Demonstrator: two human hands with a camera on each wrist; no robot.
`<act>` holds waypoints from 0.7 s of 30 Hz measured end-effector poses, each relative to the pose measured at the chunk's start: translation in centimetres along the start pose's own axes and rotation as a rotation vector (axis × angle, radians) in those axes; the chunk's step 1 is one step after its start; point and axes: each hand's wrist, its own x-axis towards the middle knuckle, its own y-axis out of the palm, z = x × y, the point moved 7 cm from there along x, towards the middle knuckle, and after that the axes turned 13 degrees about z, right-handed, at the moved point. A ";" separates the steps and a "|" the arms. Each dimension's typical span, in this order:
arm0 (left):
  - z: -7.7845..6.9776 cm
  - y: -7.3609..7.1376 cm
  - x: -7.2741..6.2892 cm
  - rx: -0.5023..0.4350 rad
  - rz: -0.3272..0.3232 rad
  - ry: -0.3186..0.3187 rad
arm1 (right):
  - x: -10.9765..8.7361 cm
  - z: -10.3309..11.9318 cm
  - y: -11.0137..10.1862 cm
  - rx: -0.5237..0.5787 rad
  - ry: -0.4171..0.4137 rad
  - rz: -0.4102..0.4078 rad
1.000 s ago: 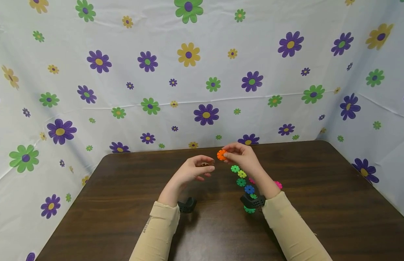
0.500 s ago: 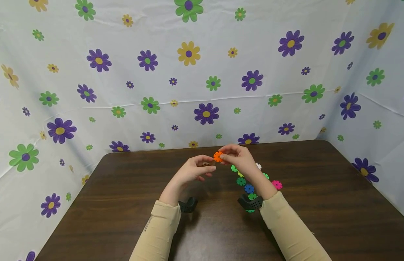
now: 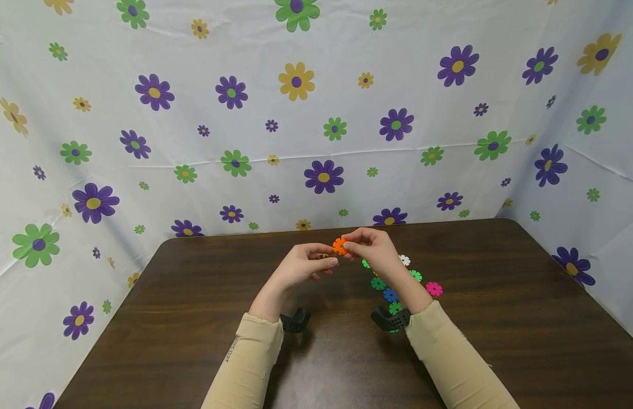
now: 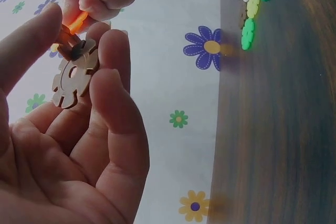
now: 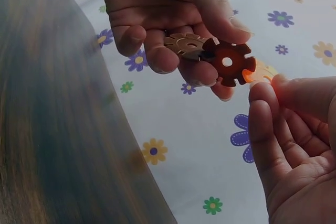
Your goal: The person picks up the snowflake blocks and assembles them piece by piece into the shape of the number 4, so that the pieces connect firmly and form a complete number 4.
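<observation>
your right hand (image 3: 373,248) pinches a bright orange, notched, flower-shaped disc, apparently plastic (image 3: 339,246), between thumb and fingers, above the far middle of the dark wood-look table (image 3: 194,341). your left hand's (image 3: 298,266) thumb and fingers clamp a joined pair of brown notched discs (image 5: 216,62) — probably gripped so an edge stays free towards the orange one. whether their slots engage, you can't tell; they overlap in the right-wrist view. your right forearm and black wrist mount (image 3: 390,319) partly hide the coloured discs lying right — the blue one (image 3: 390,295) among them.
</observation>
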 end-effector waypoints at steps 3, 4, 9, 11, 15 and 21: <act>-0.1 0.0 0.0 -0.002 -0.006 -0.003 | 0.0 0.0 0.2 0.023 -0.008 0.014; -0.1 0.0 0.0 -0.002 -0.008 -0.004 | 0.0 0.0 0.3 0.026 -0.010 0.017; -0.1 0.0 0.2 -0.008 -0.006 -0.010 | 0.0 0.3 0.3 0.028 -0.021 0.019; 0.0 0.0 0.3 -0.024 0.002 -0.015 | -0.1 0.4 0.1 0.023 -0.021 0.018; 0.1 0.3 0.4 -0.063 0.024 -0.021 | -0.2 0.4 0.0 0.016 -0.013 0.026; 0.1 0.6 0.3 -0.093 0.056 -0.007 | -0.2 0.4 0.2 0.022 -0.002 0.060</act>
